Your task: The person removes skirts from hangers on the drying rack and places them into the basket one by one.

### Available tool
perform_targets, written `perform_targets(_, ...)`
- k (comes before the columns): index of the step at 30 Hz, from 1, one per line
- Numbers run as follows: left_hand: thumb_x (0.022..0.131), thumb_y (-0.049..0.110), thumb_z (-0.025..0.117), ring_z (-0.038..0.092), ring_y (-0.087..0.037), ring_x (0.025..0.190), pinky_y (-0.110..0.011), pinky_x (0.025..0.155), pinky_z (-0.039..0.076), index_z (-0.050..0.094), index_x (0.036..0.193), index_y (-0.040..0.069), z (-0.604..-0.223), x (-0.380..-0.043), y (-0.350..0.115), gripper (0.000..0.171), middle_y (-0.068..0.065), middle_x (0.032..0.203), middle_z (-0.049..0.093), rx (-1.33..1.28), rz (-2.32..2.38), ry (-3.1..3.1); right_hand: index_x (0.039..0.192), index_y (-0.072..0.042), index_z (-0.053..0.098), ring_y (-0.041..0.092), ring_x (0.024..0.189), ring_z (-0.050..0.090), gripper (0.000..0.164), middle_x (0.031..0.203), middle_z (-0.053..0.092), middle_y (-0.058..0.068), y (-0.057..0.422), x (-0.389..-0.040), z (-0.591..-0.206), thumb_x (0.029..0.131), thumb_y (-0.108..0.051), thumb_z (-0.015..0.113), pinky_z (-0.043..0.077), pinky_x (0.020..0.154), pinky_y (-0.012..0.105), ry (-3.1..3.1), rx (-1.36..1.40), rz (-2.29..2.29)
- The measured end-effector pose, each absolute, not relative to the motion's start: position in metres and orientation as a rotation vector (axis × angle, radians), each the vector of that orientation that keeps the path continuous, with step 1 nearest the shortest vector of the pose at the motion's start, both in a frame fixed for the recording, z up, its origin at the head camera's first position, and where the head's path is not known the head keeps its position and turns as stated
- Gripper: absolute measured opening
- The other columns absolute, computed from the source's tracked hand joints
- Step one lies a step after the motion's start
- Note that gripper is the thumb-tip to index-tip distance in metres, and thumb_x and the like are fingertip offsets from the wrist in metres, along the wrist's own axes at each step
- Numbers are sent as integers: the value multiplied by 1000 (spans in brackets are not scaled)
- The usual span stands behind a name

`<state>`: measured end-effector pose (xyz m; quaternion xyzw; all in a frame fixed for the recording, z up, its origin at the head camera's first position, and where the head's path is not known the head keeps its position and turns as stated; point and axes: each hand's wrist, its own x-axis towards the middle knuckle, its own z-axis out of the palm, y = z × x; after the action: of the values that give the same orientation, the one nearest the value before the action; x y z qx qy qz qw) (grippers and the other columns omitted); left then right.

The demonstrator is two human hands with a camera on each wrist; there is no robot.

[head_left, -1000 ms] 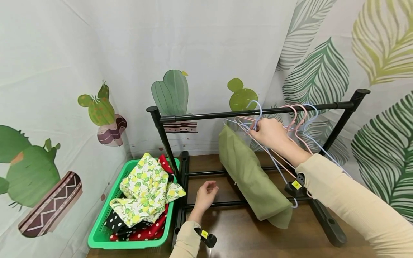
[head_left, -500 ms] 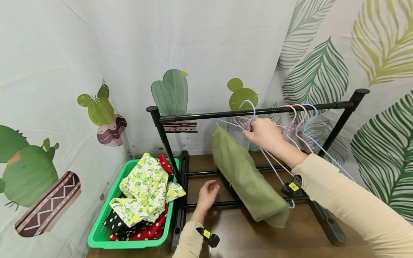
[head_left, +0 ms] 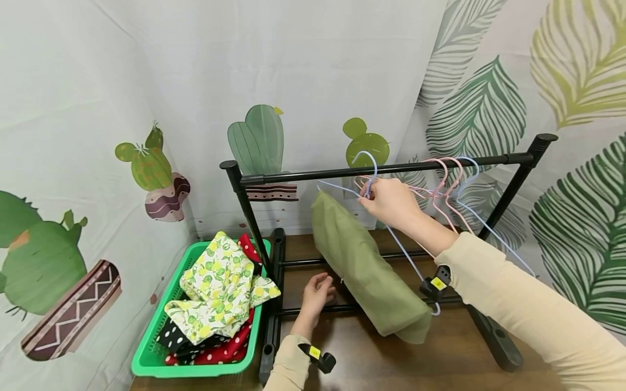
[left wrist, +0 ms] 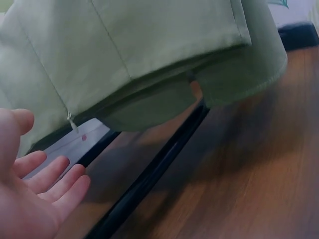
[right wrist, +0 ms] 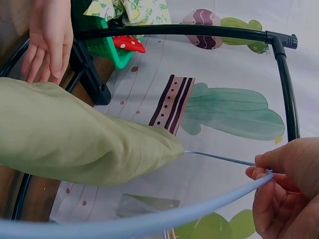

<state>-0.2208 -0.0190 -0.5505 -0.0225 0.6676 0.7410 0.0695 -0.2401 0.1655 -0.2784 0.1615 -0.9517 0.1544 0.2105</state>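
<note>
My right hand (head_left: 393, 200) pinches a light blue clothes hanger (right wrist: 199, 206) just below its hook. The hook curves over the black top rail (head_left: 313, 176). An olive green piece of clothing (head_left: 362, 266) hangs slantwise from this hanger, its lower end toward me. The left wrist view shows a small zip pull (left wrist: 73, 122) on its seam. My left hand (head_left: 315, 296) is held low, left of the green cloth, its fingers loosely bent and holding nothing. In the right wrist view, the cloth hides part of the left hand's surroundings.
Pink hangers (head_left: 446, 176) and another blue hanger (head_left: 494, 231) hang farther right on the rail. A green basket (head_left: 146, 347) with lemon-print cloth (head_left: 215, 282) and dotted red cloth (head_left: 235, 347) stands left of the rack. Lower bars (head_left: 313, 263) cross above the brown tabletop (head_left: 367, 358).
My right hand has slid left along the rail, carrying the blue hanger and the green clothing with it. The left hand has shifted slightly to the right, closer to the cloth.
</note>
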Motion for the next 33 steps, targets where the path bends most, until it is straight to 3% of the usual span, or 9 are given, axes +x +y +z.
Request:
perform_targets(7, 94, 23, 51, 59, -36, 101, -42, 85, 50, 41, 129, -6, -565, -229, -10, 46, -25, 120, 53, -182, 2366, 1799, 83, -13, 70, 24, 64, 62, 12, 69, 66, 2, 159, -238, -276, 81, -23, 64, 46, 55, 39, -2644, 452, 452)
perform_targets(18, 93, 31, 51, 52, -19, 84, -45, 88, 47, 32, 132, 1, -561, -229, -2, 53, -9, 108, 42, -222, 2405, 1567, 84, -12, 71, 22, 60, 60, 14, 66, 65, 0, 152, -237, -276, 82, -25, 65, 44, 51, 36, -2657, 475, 439)
perform_targets(23, 93, 30, 51, 49, -16, 80, -45, 86, 47, 29, 134, 2, -562, -228, 0, 54, -7, 105, 40, -218, 2401, 1526, 82, -11, 72, 20, 61, 60, 13, 68, 66, 1, 151, -237, -278, 81, -23, 66, 44, 55, 35, -2632, 505, 437)
perform_targets(33, 84, 28, 64, 60, -16, 79, -31, 70, 50, 40, 127, 4, -570, -225, -1, 55, -9, 102, 53, -73, 2471, 1534, 82, -12, 72, 20, 60, 59, 13, 66, 66, 0, 151, -239, -281, 81, -24, 67, 44, 56, 35, -2631, 499, 439)
